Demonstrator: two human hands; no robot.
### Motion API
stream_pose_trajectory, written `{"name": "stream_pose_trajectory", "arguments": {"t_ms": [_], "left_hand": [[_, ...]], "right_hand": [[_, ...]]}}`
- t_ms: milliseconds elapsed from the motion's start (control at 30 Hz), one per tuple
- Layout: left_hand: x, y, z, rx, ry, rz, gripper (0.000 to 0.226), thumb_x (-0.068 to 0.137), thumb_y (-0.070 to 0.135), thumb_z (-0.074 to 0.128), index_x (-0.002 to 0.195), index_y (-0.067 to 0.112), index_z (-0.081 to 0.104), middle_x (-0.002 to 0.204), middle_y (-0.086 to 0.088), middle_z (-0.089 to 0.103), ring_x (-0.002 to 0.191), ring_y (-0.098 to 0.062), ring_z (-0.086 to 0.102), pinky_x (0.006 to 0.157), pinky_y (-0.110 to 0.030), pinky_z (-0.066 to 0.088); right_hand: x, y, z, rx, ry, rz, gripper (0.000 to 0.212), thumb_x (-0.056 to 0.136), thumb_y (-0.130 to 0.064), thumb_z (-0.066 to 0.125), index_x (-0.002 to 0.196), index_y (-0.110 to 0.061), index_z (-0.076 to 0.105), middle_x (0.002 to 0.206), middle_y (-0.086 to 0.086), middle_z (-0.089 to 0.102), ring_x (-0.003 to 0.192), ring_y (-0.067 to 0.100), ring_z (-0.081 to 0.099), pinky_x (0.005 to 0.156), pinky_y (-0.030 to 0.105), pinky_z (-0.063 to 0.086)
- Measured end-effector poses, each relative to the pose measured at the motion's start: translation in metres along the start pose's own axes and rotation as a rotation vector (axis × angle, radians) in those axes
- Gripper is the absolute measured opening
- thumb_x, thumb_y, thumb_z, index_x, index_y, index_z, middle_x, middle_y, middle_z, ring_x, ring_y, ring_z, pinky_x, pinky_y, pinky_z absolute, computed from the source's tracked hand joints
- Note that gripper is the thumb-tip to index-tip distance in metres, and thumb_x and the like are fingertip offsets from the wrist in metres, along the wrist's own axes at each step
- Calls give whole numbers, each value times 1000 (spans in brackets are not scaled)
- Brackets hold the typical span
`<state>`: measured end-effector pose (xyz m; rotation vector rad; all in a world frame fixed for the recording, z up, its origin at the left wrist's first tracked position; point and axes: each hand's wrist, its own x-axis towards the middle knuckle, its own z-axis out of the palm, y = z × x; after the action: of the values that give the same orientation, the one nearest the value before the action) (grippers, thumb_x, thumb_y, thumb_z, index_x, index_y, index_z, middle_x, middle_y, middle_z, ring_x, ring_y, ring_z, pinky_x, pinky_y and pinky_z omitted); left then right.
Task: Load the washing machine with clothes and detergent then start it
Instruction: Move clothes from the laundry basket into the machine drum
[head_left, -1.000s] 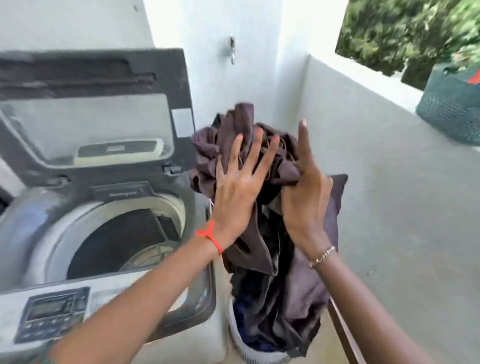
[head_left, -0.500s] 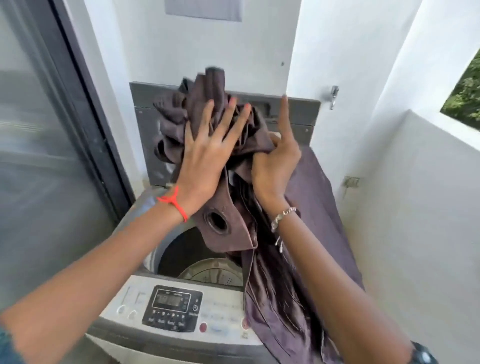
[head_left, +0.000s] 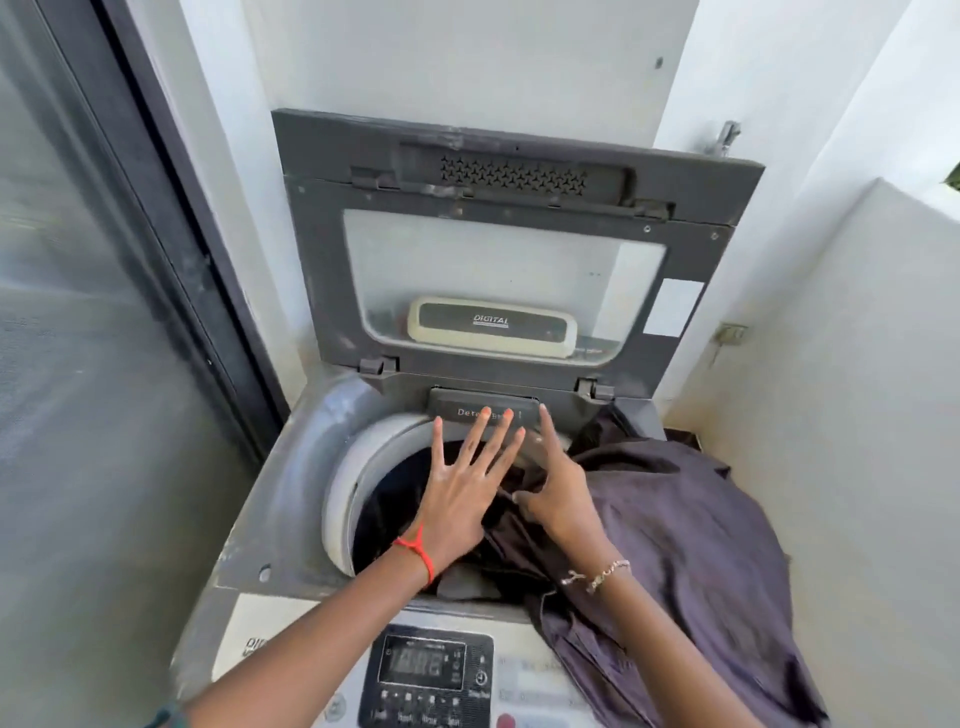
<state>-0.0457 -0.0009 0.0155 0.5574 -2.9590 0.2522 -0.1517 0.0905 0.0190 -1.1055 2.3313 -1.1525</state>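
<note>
Purple-brown cloth (head_left: 675, 519) spilled from the drum (head_left: 343, 493) toward four o'clock; left hand (head_left: 457, 504) lay splayed flat over it, right hand (head_left: 558, 499) pinched a fold. Loading step; the overhang likely needed stuffing in next.

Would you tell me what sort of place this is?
Probably a home balcony laundry corner: an open top-loading washing machine with dark cloth partly inside, a tap on the white wall, and a glass door beside it.
</note>
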Motion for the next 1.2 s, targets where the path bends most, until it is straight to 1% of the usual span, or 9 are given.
{"name": "stream_pose_trajectory", "arguments": {"t_ms": [67,133,233,400,567,733,900,1100,1200], "left_hand": [[8,5,0,-9,50,4,111,64,8,64,150,19,-6,158,-2,-12,142,-27,-24,103,-64,-20],[14,8,5,-17,94,18,114,54,14,73,150,19,11,159,-3,10,146,-24,-3,108,-67,-9],[21,12,8,-31,103,78,114,54,18,74,149,19,11,159,-3,13,146,-22,-7,107,-64,-8],[24,23,13,-110,102,75,125,55,52,77,150,17,2,158,-2,9,145,-20,-19,108,-65,-7],[28,57,22,-195,54,156,121,58,81,46,150,20,-5,159,-2,7,146,-22,-13,107,-67,-5],[46,92,21,-180,60,269,119,57,45,64,151,22,-5,160,-7,2,145,-26,-9,104,-69,-11],[48,78,7,-239,160,275,116,63,21,56,145,24,-25,159,-2,-12,146,-30,-9,105,-73,-1],[6,-8,-21,-371,318,98,110,62,19,50,149,22,-18,158,-14,3,146,-30,2,109,-67,10],[-18,-50,-27,-419,381,-3,111,63,10,55,150,22,-14,157,-21,4,146,-32,0,114,-60,9]], "right_hand": [[-16,10,-38,-279,65,18,121,68,-14,78,143,-43,-13,147,5,39,133,27,39,111,47,30],[-37,34,-77,-484,72,161,132,61,-38,82,139,-46,-24,156,-4,17,145,28,9,111,60,11],[-59,74,-109,-384,7,332,141,43,-61,81,130,-55,-31,158,-5,2,145,31,1,110,66,11],[-67,84,-84,-232,83,253,120,74,-9,74,129,-63,-19,154,5,26,140,37,25,106,53,34],[-69,69,-64,-240,209,253,121,63,23,39,136,-59,-12,154,10,24,141,43,13,103,62,29],[-73,59,-62,-258,179,173,124,60,24,34,132,-63,-18,157,-8,9,143,38,9,107,56,28],[-69,24,-64,-141,209,-31,123,58,21,39,138,-57,-11,147,-19,15,126,36,46,104,46,40],[-42,-67,-31,24,78,-329,116,54,20,40,141,-42,-6,144,-26,8,129,-25,9,114,27,22],[-29,-99,-6,118,-10,-465,114,52,20,37,145,-32,-5,145,-24,7,130,-24,7,114,24,20]]}}
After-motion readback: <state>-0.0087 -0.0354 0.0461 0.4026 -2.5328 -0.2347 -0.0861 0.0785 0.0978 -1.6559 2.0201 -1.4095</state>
